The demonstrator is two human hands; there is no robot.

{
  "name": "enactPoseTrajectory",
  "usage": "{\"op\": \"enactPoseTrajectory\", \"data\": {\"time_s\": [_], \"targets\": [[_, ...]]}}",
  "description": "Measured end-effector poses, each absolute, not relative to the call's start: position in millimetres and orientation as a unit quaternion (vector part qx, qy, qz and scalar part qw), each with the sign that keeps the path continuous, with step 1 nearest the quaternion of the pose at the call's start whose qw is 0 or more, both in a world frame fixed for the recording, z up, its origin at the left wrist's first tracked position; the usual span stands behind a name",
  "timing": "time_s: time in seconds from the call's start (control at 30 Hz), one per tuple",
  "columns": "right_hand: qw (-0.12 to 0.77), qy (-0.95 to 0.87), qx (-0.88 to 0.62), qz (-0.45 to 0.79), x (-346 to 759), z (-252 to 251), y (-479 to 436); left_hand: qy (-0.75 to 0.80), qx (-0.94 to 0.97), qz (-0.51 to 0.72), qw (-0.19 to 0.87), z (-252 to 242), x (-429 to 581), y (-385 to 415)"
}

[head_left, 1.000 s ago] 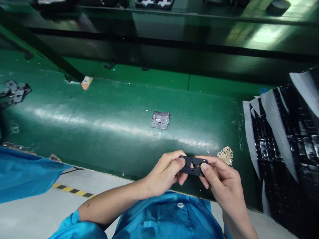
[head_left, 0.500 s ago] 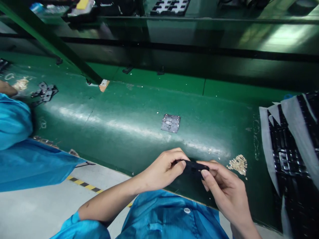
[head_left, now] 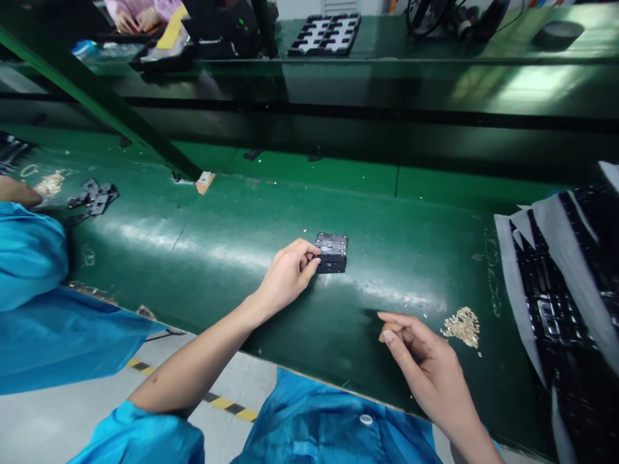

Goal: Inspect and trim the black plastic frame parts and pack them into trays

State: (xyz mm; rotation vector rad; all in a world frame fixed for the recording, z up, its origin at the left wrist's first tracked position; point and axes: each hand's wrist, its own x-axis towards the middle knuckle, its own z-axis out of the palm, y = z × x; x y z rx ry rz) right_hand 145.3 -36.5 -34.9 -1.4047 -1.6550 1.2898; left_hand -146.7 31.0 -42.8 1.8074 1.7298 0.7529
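My left hand is closed on one end of a flat black plastic part, thumb in front and fingers behind. That part is at the near edge of a group of similar dark plastic parts lying on the green bench; whether it rests on them or beside them I cannot tell. My right hand hovers over the bench at the lower right, fingers loosely curled and apart from the thumb, with nothing visible in it. Beside it lies a pile of small beige pieces.
Black moulded trays with pale sheets stand along the right. A slanted green post meets the bench at left. A co-worker's blue sleeve is at far left, near loose black parts. A raised shelf runs behind.
My left hand has carried the black part forward and left to the dark parts. My right hand has let go of it and stays near the beige pile. The view has tilted up slightly.
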Motion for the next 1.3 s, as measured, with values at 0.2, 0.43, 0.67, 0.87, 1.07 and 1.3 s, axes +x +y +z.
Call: {"op": "enactPoseTrajectory", "data": {"time_s": [0.2, 0.43, 0.67, 0.87, 1.07, 1.3], "targets": [[0.325, -0.61, -0.526, 0.496, 144.8, -37.2, -36.6, 0.644, 0.697, 0.258, 0.178, -50.5, -147.5, 30.0], [0.343, -0.616, -0.538, 0.462, 150.1, -37.1, -35.9, 0.653, 0.693, 0.266, 0.15, -40.4, -158.1, 46.2], [0.344, -0.611, -0.559, 0.443, 157.9, -45.3, -37.1, 0.706, 0.673, 0.195, 0.104, -34.4, -169.4, 181.0], [0.363, -0.603, -0.565, 0.43, 162.7, -53.0, -37.0, 0.786, 0.601, 0.122, 0.079, -35.0, -154.3, 291.7], [0.39, -0.601, -0.549, 0.43, 160.0, -53.7, -37.8, 0.796, 0.595, 0.058, 0.091, -23.4, -136.3, 307.4], [0.416, -0.596, -0.54, 0.424, 144.2, -43.3, -43.9, 0.717, 0.678, 0.08, 0.143, 1.3, -121.0, 300.3]]}}
